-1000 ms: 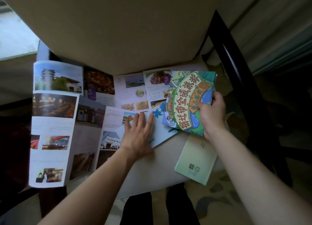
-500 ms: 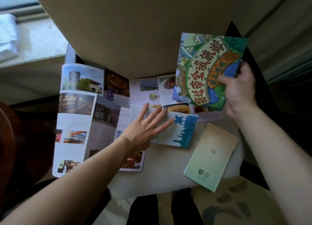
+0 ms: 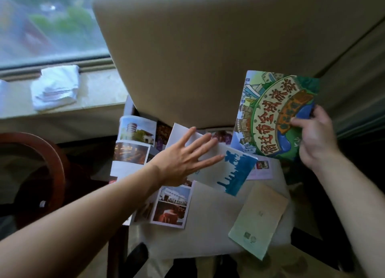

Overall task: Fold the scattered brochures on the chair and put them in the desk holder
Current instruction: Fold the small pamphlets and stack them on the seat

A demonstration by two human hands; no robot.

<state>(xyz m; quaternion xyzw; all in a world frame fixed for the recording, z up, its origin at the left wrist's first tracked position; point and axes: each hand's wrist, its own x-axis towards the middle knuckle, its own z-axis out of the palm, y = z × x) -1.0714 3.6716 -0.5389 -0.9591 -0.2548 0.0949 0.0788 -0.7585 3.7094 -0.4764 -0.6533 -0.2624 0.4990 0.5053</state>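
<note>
My right hand (image 3: pixel 316 138) grips a folded colourful brochure with a green oval and red characters (image 3: pixel 270 113), held up above the seat of the beige chair (image 3: pixel 208 242). My left hand (image 3: pixel 183 159) lies flat with fingers spread on a white brochure with a blue skyline print (image 3: pixel 235 173). Under it spreads a large unfolded photo brochure (image 3: pixel 133 144), with a panel showing buildings (image 3: pixel 170 207) by my left wrist. A pale green folded brochure (image 3: pixel 258 217) rests at the seat's right front. The desk holder is not in view.
The chair's tall beige backrest (image 3: pixel 208 48) rises behind the seat. A window ledge (image 3: pixel 93 90) at the left carries a folded white cloth (image 3: pixel 56 88). A round dark wooden piece of furniture (image 3: pixel 41 156) stands at the left. Patterned carpet lies below.
My right hand has lifted the colourful brochure up and to the right, off the pile. My left hand has slid onto the blue skyline brochure. The view has tilted up toward the window.
</note>
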